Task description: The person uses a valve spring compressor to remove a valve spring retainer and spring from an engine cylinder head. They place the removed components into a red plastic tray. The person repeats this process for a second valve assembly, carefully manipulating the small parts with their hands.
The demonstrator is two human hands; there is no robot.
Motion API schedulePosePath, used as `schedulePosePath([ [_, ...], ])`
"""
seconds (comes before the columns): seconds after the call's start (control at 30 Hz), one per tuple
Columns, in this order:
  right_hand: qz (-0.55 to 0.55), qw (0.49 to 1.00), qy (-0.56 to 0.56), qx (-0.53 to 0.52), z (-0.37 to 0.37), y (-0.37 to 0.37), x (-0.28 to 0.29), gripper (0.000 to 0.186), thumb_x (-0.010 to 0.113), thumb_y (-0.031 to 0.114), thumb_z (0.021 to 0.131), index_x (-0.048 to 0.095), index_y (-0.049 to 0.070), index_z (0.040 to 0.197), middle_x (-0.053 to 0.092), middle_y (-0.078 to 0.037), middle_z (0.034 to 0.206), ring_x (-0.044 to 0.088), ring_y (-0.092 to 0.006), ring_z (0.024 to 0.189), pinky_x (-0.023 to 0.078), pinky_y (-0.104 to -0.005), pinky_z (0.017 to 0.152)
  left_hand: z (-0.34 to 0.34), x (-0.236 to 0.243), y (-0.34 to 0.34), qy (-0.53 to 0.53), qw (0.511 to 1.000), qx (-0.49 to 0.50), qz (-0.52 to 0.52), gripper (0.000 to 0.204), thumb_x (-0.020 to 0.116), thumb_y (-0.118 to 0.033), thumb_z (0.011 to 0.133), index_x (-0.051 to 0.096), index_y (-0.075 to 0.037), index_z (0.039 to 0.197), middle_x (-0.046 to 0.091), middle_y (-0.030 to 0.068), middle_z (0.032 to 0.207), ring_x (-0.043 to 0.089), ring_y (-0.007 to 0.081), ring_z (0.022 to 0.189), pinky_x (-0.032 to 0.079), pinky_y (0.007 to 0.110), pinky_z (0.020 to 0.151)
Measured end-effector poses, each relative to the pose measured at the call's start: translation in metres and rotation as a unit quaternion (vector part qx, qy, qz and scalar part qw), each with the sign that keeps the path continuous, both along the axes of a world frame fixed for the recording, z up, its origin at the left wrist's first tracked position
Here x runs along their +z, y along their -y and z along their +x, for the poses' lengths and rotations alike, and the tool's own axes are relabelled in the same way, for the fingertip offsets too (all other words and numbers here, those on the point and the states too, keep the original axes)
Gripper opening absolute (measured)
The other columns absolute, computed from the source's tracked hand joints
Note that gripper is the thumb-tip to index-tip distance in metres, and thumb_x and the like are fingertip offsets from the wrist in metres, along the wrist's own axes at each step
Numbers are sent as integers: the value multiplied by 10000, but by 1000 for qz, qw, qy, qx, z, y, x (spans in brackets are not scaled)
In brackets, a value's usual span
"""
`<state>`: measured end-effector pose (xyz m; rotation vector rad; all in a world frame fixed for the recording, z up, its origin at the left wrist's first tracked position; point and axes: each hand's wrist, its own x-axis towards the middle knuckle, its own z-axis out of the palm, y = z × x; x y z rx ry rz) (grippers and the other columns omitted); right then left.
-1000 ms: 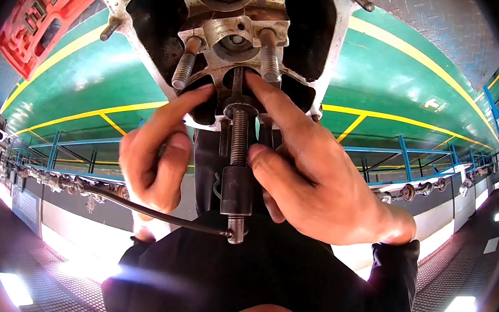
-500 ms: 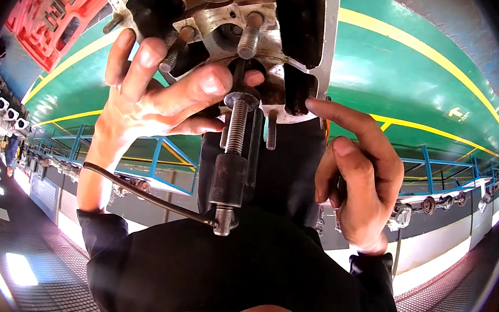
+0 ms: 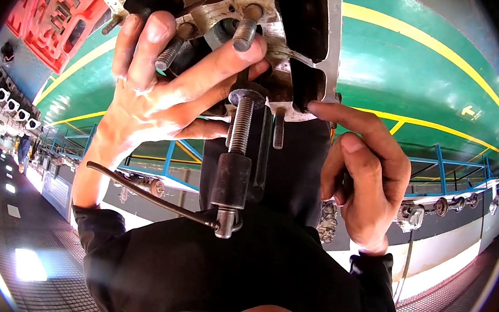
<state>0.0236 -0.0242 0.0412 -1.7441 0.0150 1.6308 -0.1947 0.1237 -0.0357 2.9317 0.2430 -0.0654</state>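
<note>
A metal engine casting [image 3: 277, 44] with dark openings and several threaded studs fills the top middle. Below it hangs a threaded screw tool [image 3: 241, 126] with a round disc on top, a dark cylindrical sleeve [image 3: 231, 181] and a bent bar handle [image 3: 152, 198] through its lower end. My left hand [image 3: 148, 104] is spread against the casting, one fingertip by a middle stud [image 3: 245, 32]; other fingers reach behind the tool, their tips partly hidden. My right hand [image 3: 371, 171] touches the casting's lower right corner with its outstretched index finger, its other fingers loosely curled and nothing visible in them.
At the upper left lies a red tool case [image 3: 67, 18] with sockets. Engine parts [image 3: 13, 105] stand at the far left. Blue-framed benches [image 3: 452, 189] with more parts line both sides. The green floor [image 3: 409, 63] has yellow lines.
My left hand's fingers have slid right across the studs toward the tool's disc. The top of the screw tool has shifted slightly right. My right index finger still touches the corner.
</note>
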Motion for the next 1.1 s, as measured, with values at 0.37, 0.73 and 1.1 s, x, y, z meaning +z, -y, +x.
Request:
schedulePosePath([
  [0.37, 24, 1000, 6, -2, -3, -1, -3, 358, 434, 208, 996, 649, -57, 1103, 527, -6, 497, 353, -21, 383, 236, -199, 404, 8, -8, -9, 57, 998, -22, -14, 549, 321, -680, 950, 728, -363, 1139, 531, -144, 1426, 298, 381, 1401, 304, 538, 1109],
  [0.73, 31, 999, -9, 1, -7, -11, -2, 336, 429, 184, 996, 649, -55, 1084, 520, -3, 513, 384, -25, 407, 246, -199, 410, 5, 1, 9, 30, 999, 38, -2, 518, 360, -609, 958, 759, -319, 1118, 532, -167, 1422, 315, 392, 1390, 303, 500, 1098],
  [1.1, 51, 999, -4, 11, -5, -9, -1, 327, 430, 177, 1003, 643, -57, 1082, 539, -14, 542, 395, -27, 418, 259, -194, 417, 0, -12, 11, 78, 996, 22, 22, 483, 362, -576, 988, 763, -320, 1068, 591, -127, 1357, 352, 407, 1366, 306, 473, 1112],
])
